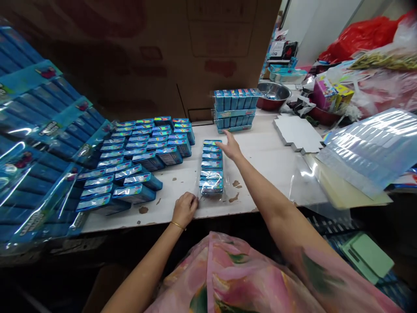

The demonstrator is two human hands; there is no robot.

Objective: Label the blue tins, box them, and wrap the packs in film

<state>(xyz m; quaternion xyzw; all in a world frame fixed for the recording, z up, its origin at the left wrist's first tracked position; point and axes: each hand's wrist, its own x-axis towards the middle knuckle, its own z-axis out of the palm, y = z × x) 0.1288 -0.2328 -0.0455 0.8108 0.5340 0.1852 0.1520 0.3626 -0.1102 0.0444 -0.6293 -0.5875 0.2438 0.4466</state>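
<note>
A column of several small blue boxes point(211, 164) lies on the white table point(177, 187), with clear plastic film around it. My right hand point(230, 145) is at the far end of this column, fingers apart, its fingertips at the top box. Near the column's close end, my left hand point(185, 208) rests at the table's front edge with its fingers curled together; whether it pinches the film's edge is too small to tell. Rows of loose blue boxes point(141, 145) stand to the left. Behind my right hand is a two-tier wrapped pack point(235, 111).
Large stacks of wrapped blue packs point(48, 130) rise at the left. A big cardboard box point(163, 56) stands behind. To the right are a metal bowl point(273, 93), white flat cards point(298, 132), clear plastic sheets point(371, 148) and a red bag point(358, 39).
</note>
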